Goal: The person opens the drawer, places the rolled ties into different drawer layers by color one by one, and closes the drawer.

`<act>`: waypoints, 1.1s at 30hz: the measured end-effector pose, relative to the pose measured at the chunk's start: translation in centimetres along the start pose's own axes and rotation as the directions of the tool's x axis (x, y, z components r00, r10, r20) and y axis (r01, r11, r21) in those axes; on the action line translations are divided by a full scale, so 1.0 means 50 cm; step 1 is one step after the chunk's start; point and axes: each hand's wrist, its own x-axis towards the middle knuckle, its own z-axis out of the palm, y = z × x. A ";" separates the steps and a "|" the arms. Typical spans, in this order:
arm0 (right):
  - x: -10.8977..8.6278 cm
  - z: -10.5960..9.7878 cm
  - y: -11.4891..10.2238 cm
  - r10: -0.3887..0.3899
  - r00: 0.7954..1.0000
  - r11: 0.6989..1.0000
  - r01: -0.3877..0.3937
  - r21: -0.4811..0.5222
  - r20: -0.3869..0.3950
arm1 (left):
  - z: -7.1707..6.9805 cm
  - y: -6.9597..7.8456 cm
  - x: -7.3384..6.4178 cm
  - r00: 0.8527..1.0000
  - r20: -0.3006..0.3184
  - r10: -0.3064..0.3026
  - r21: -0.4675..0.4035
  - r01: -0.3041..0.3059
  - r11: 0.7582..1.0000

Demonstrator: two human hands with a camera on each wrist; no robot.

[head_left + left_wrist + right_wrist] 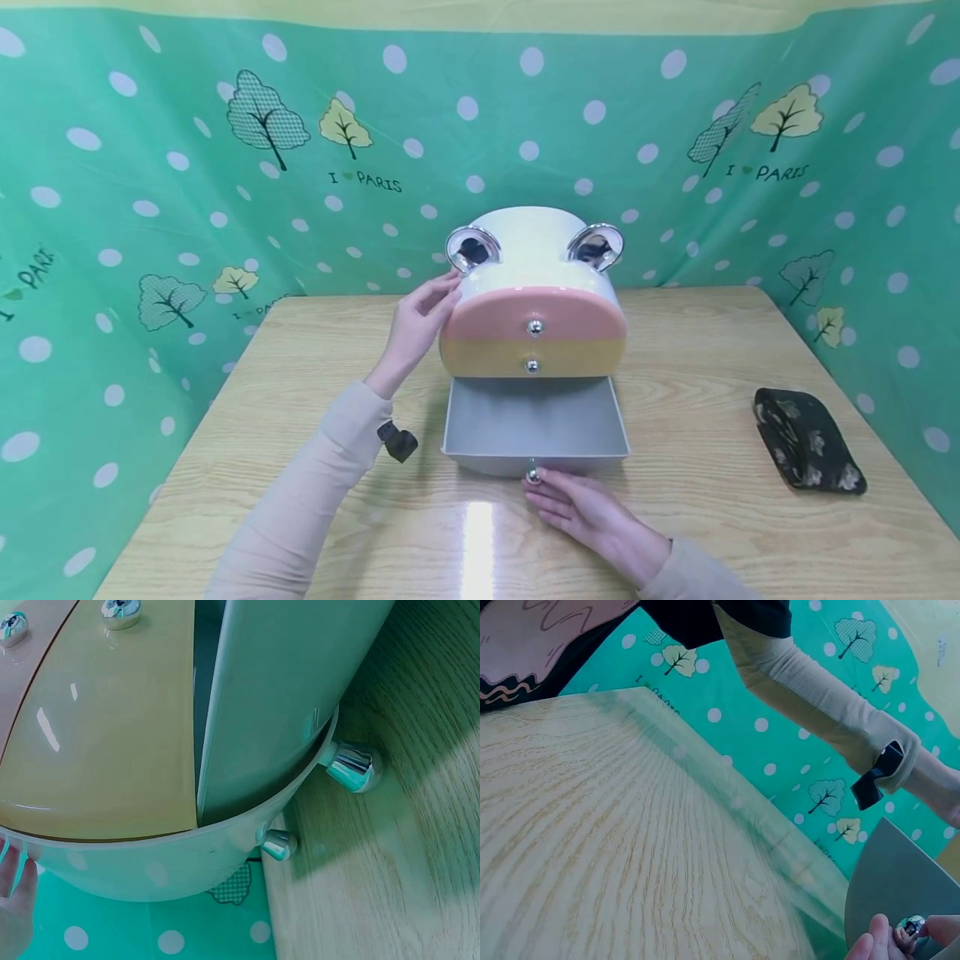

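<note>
A small frog-like drawer cabinet point(536, 242) with a white rounded body and two chrome-rimmed eyes stands on the table. Its pink top drawer point(487, 317) and yellow middle drawer point(480, 357) are closed. The grey bottom drawer point(536, 417) is pulled out, and nothing shows inside it. My left hand point(420, 325) rests on the cabinet's left side below the eye, fingers fairly straight; in the left wrist view its fingers point(22, 889) touch the white shell. With thumb and fingers, my right hand point(592, 512) pinches the round chrome knob point(533, 475) of the bottom drawer.
A folded dark floral cloth item point(810, 442) lies on the wooden table point(697, 400) at the right. Green dotted curtains point(525, 108) hang behind and on both sides. Chrome feet point(354, 766) support the cabinet.
</note>
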 end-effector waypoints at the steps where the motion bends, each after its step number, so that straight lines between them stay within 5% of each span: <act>1: -0.001 0.000 0.001 0.002 1.000 1.000 -0.002 0.001 -0.002 | 0.000 0.000 0.000 1.000 0.002 -0.001 -0.002 0.001 1.000; 33: -0.020 -0.012 0.026 0.035 0.999 0.999 -0.035 -0.011 0.036 | -0.005 -0.021 0.001 1.000 0.010 0.017 -0.011 -0.017 1.000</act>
